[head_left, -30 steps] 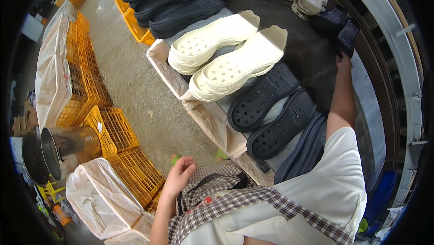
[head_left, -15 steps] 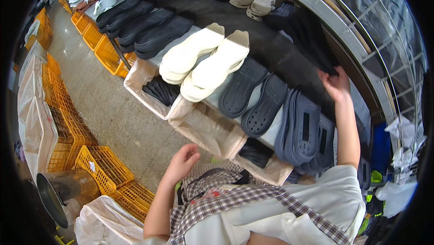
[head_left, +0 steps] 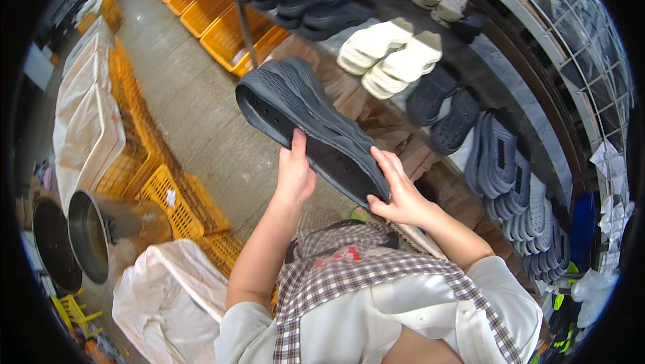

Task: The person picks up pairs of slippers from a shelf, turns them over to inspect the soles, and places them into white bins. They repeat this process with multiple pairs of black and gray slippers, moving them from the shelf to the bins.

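Note:
In front of my body I hold a dark grey foam clog (head_left: 322, 125) with ridged sides, tilted with its opening turned toward me. Holes show inside it; whether another is nested with it I cannot tell. My left hand (head_left: 295, 174) grips its lower rim near the middle, thumb on the edge of the opening. At the end nearer me, my right hand (head_left: 401, 193) is closed on the clog, with fingers over the top and thumb below. Cream clogs (head_left: 393, 62) stand on the bench to the right, beside dark clogs (head_left: 457, 121) and stacked grey clogs (head_left: 497, 156).
More black clogs (head_left: 312, 7) line the far part of the bench. Yellow crates (head_left: 225, 40) stand under it. Lined yellow crates (head_left: 91, 122) run along the left. A white-lined bin (head_left: 171, 290) and metal drums (head_left: 91, 233) stand near left. A wire rack (head_left: 594, 48) curves at far right.
My right hand has come from the back of the bench to my front with the dark grey clog. My left hand has risen and taken hold of it. The view has turned left.

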The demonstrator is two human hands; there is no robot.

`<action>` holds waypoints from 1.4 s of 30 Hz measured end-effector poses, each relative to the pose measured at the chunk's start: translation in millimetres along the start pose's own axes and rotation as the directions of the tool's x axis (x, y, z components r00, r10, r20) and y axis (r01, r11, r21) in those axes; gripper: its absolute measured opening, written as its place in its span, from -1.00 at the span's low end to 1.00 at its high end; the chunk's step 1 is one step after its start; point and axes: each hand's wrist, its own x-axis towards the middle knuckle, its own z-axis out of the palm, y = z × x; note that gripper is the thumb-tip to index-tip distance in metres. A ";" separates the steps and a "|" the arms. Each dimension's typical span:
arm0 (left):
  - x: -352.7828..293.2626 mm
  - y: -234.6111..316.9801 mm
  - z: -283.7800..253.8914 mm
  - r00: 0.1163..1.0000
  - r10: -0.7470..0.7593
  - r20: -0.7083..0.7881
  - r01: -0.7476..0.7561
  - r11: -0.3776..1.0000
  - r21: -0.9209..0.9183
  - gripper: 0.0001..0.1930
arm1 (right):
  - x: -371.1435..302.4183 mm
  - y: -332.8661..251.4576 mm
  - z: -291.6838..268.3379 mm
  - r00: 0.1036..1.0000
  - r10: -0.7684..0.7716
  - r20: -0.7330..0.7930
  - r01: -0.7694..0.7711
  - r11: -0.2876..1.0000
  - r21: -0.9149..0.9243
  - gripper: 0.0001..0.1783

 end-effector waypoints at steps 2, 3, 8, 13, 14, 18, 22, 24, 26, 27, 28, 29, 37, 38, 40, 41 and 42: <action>-7.8 5.8 -30.1 0.998 0.050 0.027 -0.047 0.992 -0.117 -0.37 | 6.0 -12.4 16.8 0.993 -0.028 0.112 0.042 0.991 -0.131 0.20; -10.4 8.3 -42.4 0.996 0.071 0.061 -0.060 0.983 -0.171 -0.35 | 11.0 -16.0 20.8 0.982 -0.142 0.123 0.157 0.979 -0.128 0.23; -26.5 19.8 -74.3 0.993 0.033 0.116 -0.009 0.980 -0.199 -0.29 | 22.6 -34.3 36.3 0.929 -0.339 0.144 0.348 0.937 -0.038 0.34; -33.3 23.3 -76.9 0.994 0.022 0.109 0.008 0.964 -0.267 -0.30 | 32.4 -40.3 44.6 0.903 -0.417 0.105 0.421 0.907 -0.010 0.34; -34.6 22.3 -77.6 0.996 0.011 0.088 0.019 0.945 -0.326 -0.39 | 33.4 -40.9 46.0 0.897 -0.429 0.105 0.432 0.902 -0.009 0.33; -35.4 16.9 -80.9 0.997 0.004 0.079 0.025 0.933 -0.359 -0.36 | 35.8 -42.0 47.4 0.895 -0.433 0.102 0.435 0.901 0.013 0.35; -35.1 12.1 -82.6 1.000 0.009 -0.001 -0.009 0.962 -0.272 -0.41 | 36.6 -38.6 42.0 0.904 -0.408 0.127 0.408 0.913 0.032 0.37; -34.2 11.2 -82.4 1.000 0.020 -0.011 -0.022 0.972 -0.236 -0.43 | 38.5 -35.8 38.1 0.932 -0.344 0.118 0.329 0.935 0.130 0.39; -33.5 10.3 -81.8 1.000 -0.028 -0.005 0.025 0.962 -0.273 -0.44 | 43.2 -32.6 35.9 0.967 -0.233 0.102 0.191 0.929 0.317 0.36; -33.0 9.9 -81.2 0.999 -0.015 0.037 0.024 0.964 -0.264 -0.44 | 47.0 -30.8 34.9 0.977 -0.176 0.118 0.114 0.908 0.403 0.36; -33.0 9.2 -80.4 0.998 -0.018 0.056 0.031 0.968 -0.250 -0.44 | 51.0 -29.5 34.5 0.984 -0.115 0.136 0.035 0.875 0.484 0.36; -33.0 8.9 -79.4 0.997 -0.022 0.075 0.039 0.971 -0.234 -0.44 | 55.4 -28.9 36.3 0.987 -0.119 0.110 0.041 0.839 0.542 0.16; -42.3 12.2 -69.9 0.994 0.083 -0.074 -0.086 0.995 -0.047 -0.63 | 74.7 -23.2 41.4 0.966 -0.010 0.257 -0.173 0.713 0.679 -0.01; -43.4 13.3 -69.5 0.989 0.070 -0.133 -0.073 0.997 -0.012 -0.65 | 74.3 -20.1 41.5 0.958 0.036 0.285 -0.219 0.734 0.643 -0.01; -45.1 16.2 -71.5 0.989 0.122 -0.078 -0.111 0.984 0.138 -0.62 | 73.6 -11.5 42.4 0.948 0.037 0.315 -0.232 0.756 0.612 0.00; -45.7 16.6 -72.9 0.989 0.138 -0.047 -0.129 0.979 0.157 -0.61 | 73.5 -6.4 43.1 0.947 0.054 0.315 -0.234 0.789 0.568 0.00; -46.0 16.5 -74.6 0.988 0.150 -0.042 -0.141 0.976 0.168 -0.59 | 73.5 -1.7 45.4 0.958 0.022 0.285 -0.184 0.810 0.557 -0.01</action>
